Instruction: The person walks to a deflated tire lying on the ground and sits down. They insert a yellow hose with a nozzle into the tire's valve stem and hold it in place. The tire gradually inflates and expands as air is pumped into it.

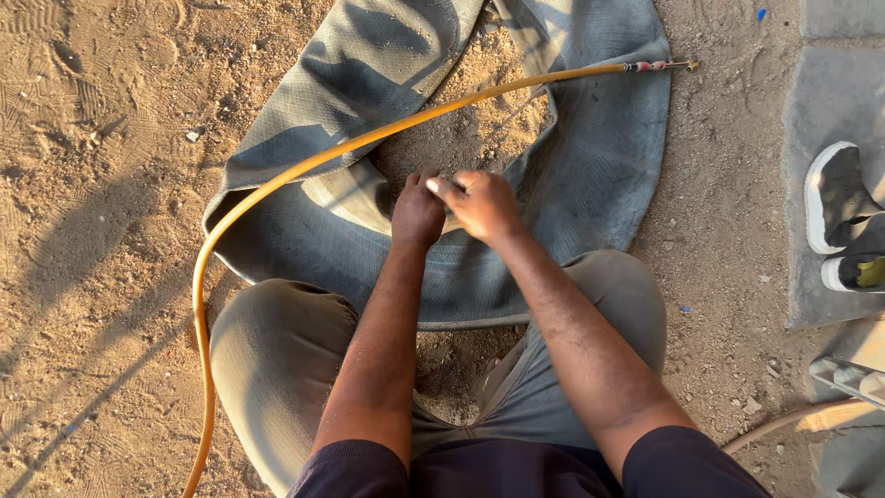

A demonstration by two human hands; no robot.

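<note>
Rubber, grey and dusty, makes up the large inner tube (590, 184) that lies flat and limp on the sandy ground (101, 231) in front of the crouching person, its near side tucked between the knees. Both hands meet at the tube's inner edge: the left hand (418, 210) is clenched, knuckles up, pressing on the rubber, and the right hand (481, 203) sits just beside it, touching it, with fingers pinched around something small at that same spot; what it is, perhaps the valve, is too small and hidden to tell. A yellow air hose (304, 171) curves from the lower left across the tube and ends in a metal nozzle (659, 65) that rests on the far right rim, well apart from the hands and joined to nothing. Judging by this, the tube has no air in it and the hose is not yet connected, so the work at the inner edge seems to be at an early, preparatory stage, with any filling left to do. To the right, another person's shoe (834, 198) stands on a concrete slab (834, 92).
</note>
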